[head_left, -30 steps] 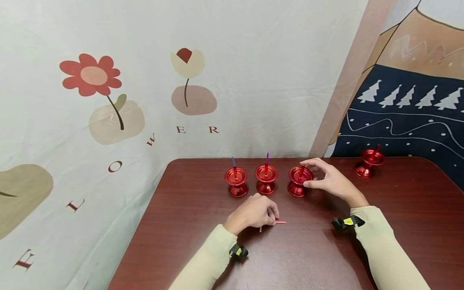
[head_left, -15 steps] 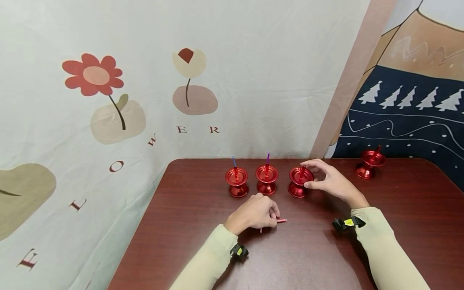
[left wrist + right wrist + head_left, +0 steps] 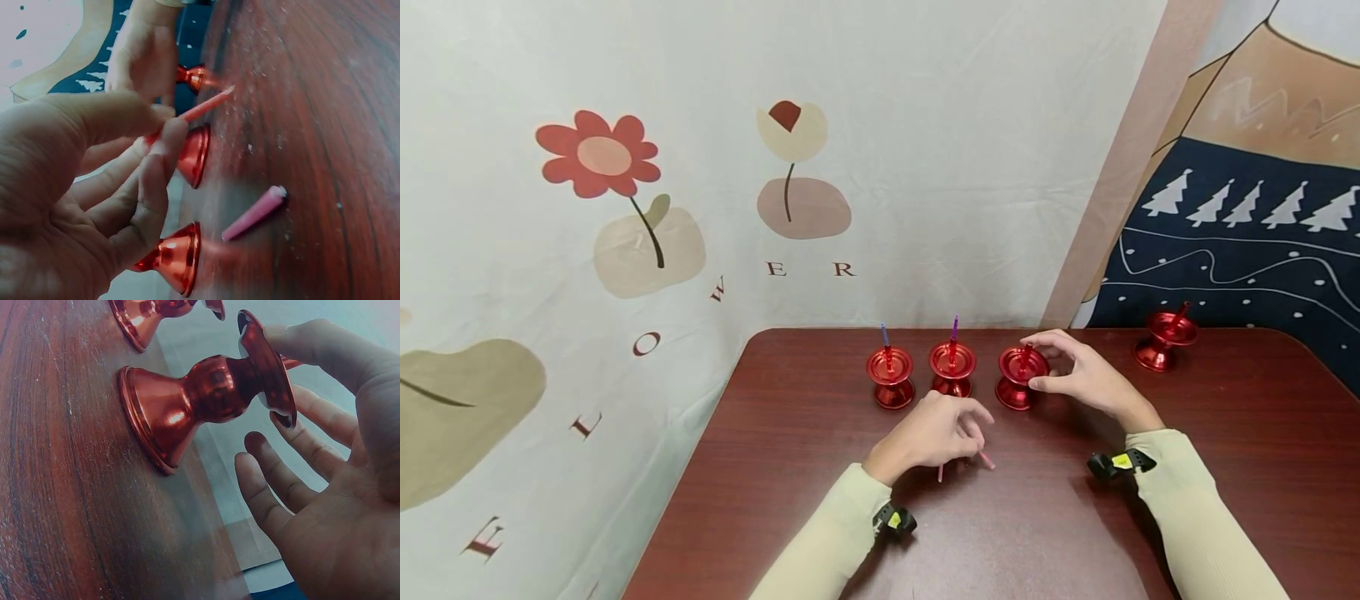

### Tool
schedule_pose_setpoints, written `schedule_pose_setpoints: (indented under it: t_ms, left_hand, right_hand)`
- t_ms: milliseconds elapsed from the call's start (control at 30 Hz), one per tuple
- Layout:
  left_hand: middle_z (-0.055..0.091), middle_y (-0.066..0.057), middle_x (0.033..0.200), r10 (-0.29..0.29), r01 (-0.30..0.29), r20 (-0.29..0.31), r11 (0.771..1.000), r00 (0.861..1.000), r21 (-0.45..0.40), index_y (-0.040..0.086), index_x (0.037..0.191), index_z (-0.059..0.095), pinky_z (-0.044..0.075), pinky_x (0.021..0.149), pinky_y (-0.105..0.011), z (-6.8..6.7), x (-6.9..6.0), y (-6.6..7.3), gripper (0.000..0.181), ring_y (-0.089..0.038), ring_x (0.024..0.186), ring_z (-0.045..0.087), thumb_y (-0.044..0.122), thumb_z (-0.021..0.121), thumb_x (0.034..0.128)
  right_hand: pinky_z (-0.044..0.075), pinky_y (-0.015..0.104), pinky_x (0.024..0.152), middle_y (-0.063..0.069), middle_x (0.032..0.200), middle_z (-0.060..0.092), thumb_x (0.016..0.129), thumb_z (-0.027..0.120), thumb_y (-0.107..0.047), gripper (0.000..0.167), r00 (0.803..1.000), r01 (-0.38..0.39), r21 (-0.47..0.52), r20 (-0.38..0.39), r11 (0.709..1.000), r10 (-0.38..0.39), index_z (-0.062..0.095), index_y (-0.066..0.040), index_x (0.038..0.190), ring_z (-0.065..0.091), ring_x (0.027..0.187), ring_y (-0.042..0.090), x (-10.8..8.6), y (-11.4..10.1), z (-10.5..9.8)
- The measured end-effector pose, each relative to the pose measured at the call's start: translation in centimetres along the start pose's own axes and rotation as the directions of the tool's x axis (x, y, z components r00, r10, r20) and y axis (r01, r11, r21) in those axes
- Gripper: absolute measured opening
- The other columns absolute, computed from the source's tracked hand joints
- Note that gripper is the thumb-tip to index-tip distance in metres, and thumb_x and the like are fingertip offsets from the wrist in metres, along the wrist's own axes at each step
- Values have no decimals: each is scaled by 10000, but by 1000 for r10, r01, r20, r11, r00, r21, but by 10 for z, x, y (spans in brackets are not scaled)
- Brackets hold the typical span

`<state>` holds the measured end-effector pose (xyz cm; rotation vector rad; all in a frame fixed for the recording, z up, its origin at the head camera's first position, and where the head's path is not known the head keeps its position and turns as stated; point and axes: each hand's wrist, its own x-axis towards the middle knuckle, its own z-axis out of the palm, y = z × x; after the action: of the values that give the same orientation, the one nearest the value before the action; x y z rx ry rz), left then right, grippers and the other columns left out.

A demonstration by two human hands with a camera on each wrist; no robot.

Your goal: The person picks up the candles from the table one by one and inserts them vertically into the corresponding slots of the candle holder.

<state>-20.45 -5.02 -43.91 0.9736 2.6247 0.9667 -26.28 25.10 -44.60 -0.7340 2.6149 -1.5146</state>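
Between thumb and fingers, my left hand (image 3: 931, 433) pinches a thin pink candle (image 3: 986, 459), which in the left wrist view slants out past the fingertips. A second pink candle (image 3: 255, 212) lies on the table beneath that hand. My right hand (image 3: 1092, 377) holds the rim of a red metal candle holder (image 3: 215, 390) with thumb and fingers; the holder stands upright on the table. No candle shows in its tube. To its left stand two similar holders, one with a purple candle (image 3: 956, 327), the other with a blue candle (image 3: 885, 335).
A fourth red holder (image 3: 1156, 353) stands at the back right, near the edge of the brown table (image 3: 760, 467). Behind the table hangs a pale cloth (image 3: 940, 167) with printed flowers, and a dark blue one with white trees at right.
My left hand has risen slightly with the pink candle, whose free end has swung from sideways to pointing down and right. The right hand has stayed at the holder.
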Motion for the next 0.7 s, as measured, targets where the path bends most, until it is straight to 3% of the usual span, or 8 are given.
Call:
schedule_pose_setpoints:
  t_ms: [200, 400, 533, 700]
  left_hand:
    - [825, 51, 893, -31, 9, -105, 979, 994, -201, 33, 1090, 838, 560, 694, -160, -1, 0, 2, 130, 73, 753, 708, 34, 838, 960]
    - [831, 22, 911, -75, -13, -232, 935, 970, -354, 37, 1075, 846, 595, 695, -208, 0, 1, 4, 140, -22, 767, 759, 47, 871, 938]
    - [840, -18, 961, -96, -50, -302, 895, 948, -444, 28, 1089, 839, 602, 726, -208, 0, 2, 6, 161, -52, 815, 782, 38, 871, 932]
    - [838, -61, 965, -161, -79, -348, 808, 924, -584, -7, 1112, 815, 592, 750, -202, -1, 3, 7, 168, -109, 863, 805, 19, 850, 950]
  right_hand:
    - [574, 279, 945, 117, 1398, 622, 945, 852, -121, 588, 1000, -2, 6, 1, 1000, 2, 633, -48, 1486, 620, 1221, 268, 0, 0, 1]
    - [577, 284, 942, 120, 1385, 623, 949, 847, -116, 574, 1000, -1, 11, 1, 1000, 1, 636, -44, 1478, 625, 1211, 264, -1, -1, 1]
    - [580, 296, 939, 126, 1375, 626, 947, 845, -107, 568, 1000, 5, 18, 1, 1000, -5, 637, -38, 1472, 630, 1196, 254, -1, -2, 2]
    - [578, 301, 942, 127, 1389, 631, 936, 847, -113, 580, 1000, 11, 36, 19, 999, -12, 637, -51, 1474, 622, 1206, 277, -1, -3, 3]
